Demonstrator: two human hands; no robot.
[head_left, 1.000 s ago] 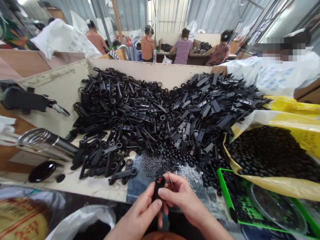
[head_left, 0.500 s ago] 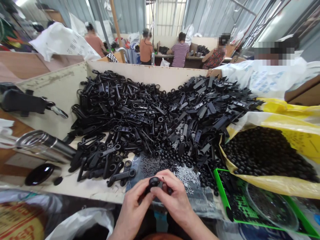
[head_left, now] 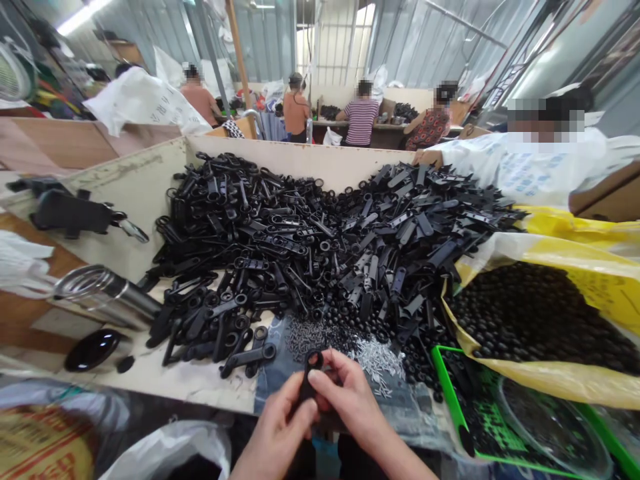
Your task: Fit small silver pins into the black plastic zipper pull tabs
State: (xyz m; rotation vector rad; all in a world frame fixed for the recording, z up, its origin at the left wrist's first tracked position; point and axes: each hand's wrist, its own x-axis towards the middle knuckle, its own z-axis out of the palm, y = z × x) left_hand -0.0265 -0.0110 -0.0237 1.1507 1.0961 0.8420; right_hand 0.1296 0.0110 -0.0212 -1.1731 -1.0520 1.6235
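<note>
Head view: black plastic tab (head_left: 306,381), ring end up, nearly upright in a narrow pinch between left hand (head_left: 277,430) and right hand (head_left: 350,400), just in front of the heap of black plastic tabs (head_left: 300,247). Right fingertips (head_left: 323,377) pressed against the tab's upper part; left hand curled around its lower stem, exact finger contact partly hidden. Both hands close together, no other part visibly held.

Just beyond the hands, at the heap's front edge: denim cloth (head_left: 273,363) and small silver pins (head_left: 377,363). Right of the heap: yellow sack (head_left: 550,380) full of black beads (head_left: 535,320), with green plastic tray (head_left: 449,380) in front of it. Left of the heap: steel cylinder (head_left: 107,297) and glossy black oval piece (head_left: 93,350). At the heap's far right corner: co-worker's hand (head_left: 427,157) and white sleeve (head_left: 500,163), touching the tabs or just beside them. Well beyond the heap: 3 people at a bench (head_left: 390,127), 1 more person (head_left: 200,100) further left.
</note>
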